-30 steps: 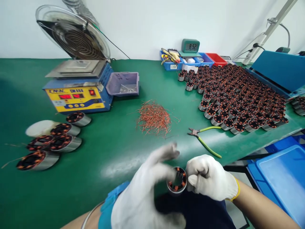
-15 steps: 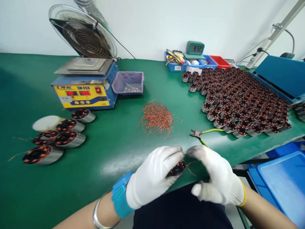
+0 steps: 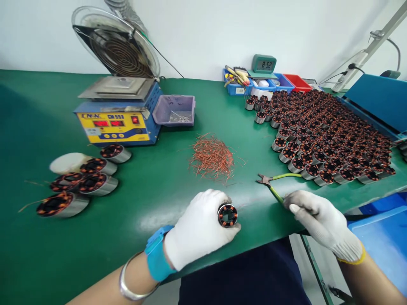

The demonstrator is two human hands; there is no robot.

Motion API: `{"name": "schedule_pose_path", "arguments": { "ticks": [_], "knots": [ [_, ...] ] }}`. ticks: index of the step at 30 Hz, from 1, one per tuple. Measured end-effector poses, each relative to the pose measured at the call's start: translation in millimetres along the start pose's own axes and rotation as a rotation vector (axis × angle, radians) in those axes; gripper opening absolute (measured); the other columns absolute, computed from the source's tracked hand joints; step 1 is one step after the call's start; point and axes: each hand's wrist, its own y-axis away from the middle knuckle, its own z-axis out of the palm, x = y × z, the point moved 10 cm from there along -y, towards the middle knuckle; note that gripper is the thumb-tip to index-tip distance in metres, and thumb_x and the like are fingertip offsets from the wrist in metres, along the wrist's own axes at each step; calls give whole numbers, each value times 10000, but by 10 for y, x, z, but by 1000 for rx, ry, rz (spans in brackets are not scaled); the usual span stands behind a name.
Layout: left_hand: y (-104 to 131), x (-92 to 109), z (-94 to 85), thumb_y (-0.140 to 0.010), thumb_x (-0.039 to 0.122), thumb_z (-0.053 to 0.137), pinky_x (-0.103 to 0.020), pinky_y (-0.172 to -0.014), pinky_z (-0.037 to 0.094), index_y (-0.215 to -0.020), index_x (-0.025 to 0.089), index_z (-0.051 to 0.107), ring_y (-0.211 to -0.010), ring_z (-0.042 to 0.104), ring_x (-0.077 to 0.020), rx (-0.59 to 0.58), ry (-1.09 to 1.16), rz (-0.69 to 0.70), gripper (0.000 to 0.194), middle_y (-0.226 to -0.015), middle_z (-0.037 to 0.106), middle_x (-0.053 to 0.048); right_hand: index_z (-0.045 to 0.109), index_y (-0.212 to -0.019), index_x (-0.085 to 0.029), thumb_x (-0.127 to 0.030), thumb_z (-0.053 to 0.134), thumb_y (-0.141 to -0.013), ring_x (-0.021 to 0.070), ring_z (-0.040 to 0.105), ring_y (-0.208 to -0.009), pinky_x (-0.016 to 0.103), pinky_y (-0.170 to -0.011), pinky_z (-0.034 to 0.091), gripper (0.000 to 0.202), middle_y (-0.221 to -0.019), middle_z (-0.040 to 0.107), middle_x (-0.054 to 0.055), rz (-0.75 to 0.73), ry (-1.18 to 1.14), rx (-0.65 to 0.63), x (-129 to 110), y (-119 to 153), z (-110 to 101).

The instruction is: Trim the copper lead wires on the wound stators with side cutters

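My left hand [image 3: 200, 228], in a white glove, is closed around a motor stator [image 3: 227, 215]. The stator's round end, with copper windings and a dark core, faces up toward me. At the right, my gloved right hand [image 3: 321, 220] has its fingers closed at the end of one green handle of the diagonal cutters [image 3: 276, 194]. Those cutters lie on the table with their jaws pointing left and their handles spread. Beyond my left hand lies a loose pile of copper wire clippings [image 3: 212, 156].
Several stators [image 3: 98, 184] stand at the left beside a white round piece [image 3: 68, 163]. Behind them is a blue-and-yellow solder pot [image 3: 117, 127] with a purple tray [image 3: 174, 111]. Rows of stators [image 3: 330, 140] fill the right, near small bins [image 3: 297, 82] and a clock [image 3: 263, 63].
My right hand has moved right, away from the stator, to the cutters' handle. The stator in my left hand has turned so its end faces me, and its loose wires no longer show.
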Motion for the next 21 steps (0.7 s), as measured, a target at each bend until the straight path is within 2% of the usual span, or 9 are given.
{"name": "schedule_pose_path", "arguments": {
  "ticks": [3, 5, 7, 9, 11, 13, 15, 17, 21],
  "knots": [
    [-48, -113, -4, -602, 366, 696, -452, -682, 500, -730, 208, 587, -760, 609, -305, -69, -99, -139, 230, -754, 614, -71, 631, -1016, -150, -395, 492, -936, 294, 613, -948, 455, -844, 501, 294, -1023, 658, 140, 26, 390, 106, 135, 107, -56],
    [-60, -139, 6, -562, 378, 720, -488, -764, 509, -882, 183, 639, -867, 622, -335, -78, -21, -167, 384, -891, 656, -104, 632, -1055, -111, -444, 555, -891, 343, 594, -979, 511, -859, 491, 380, -1056, 640, 178, 19, 537, 94, 119, 147, 84],
    [-58, -168, 68, -604, 350, 680, -474, -861, 509, -1118, 149, 615, -964, 636, -318, -92, 189, -185, 556, -1046, 674, -124, 614, -1113, -98, -446, 588, -862, 343, 581, -1014, 498, -869, 499, 430, -1102, 620, 186, 0, 553, 58, 58, 145, 255],
    [-47, -201, 168, -683, 307, 597, -409, -884, 517, -1259, 136, 542, -955, 663, -255, -134, 421, -205, 603, -1077, 690, -106, 564, -1222, -87, -490, 650, -788, 366, 528, -1129, 502, -924, 481, 598, -1242, 554, 212, -3, 548, 68, 5, 101, 325],
    [-38, -250, 230, -727, 276, 542, -355, -822, 531, -1272, 138, 530, -853, 679, -210, -155, 546, -232, 562, -984, 714, -68, 499, -1313, -56, -570, 731, -645, 431, 419, -1252, 546, -992, 428, 875, -1379, 430, 262, 52, 583, 90, 46, 30, 298],
    [-39, -326, 205, -732, 256, 533, -332, -758, 524, -1244, 139, 550, -775, 664, -192, -116, 552, -264, 526, -905, 713, -46, 454, -1357, -22, -599, 762, -542, 478, 336, -1304, 582, -1036, 374, 1046, -1431, 351, 295, 125, 618, 72, 159, -33, 242],
    [-36, -410, 162, -741, 244, 524, -313, -689, 507, -1225, 140, 559, -719, 639, -179, -68, 551, -309, 496, -869, 702, -39, 434, -1381, -26, -575, 741, -557, 466, 336, -1312, 566, -1049, 367, 1037, -1431, 362, 283, 148, 617, -2, 257, -69, 221],
    [-28, -470, 169, -754, 247, 516, -291, -611, 479, -1217, 143, 554, -647, 601, -156, -65, 613, -357, 477, -836, 684, -31, 427, -1396, -60, -522, 702, -608, 432, 381, -1291, 524, -1016, 413, 954, -1418, 399, 249, 139, 606, -86, 297, -78, 212],
    [-26, -496, 252, -738, 256, 530, -261, -516, 417, -1204, 114, 525, -540, 520, -116, -117, 836, -420, 486, -767, 640, -12, 453, -1386, -143, -328, 603, -704, 341, 567, -1047, 425, -799, 511, 722, -1223, 565, 170, 144, 681, -198, 232, -110, 203]
  ]
}}
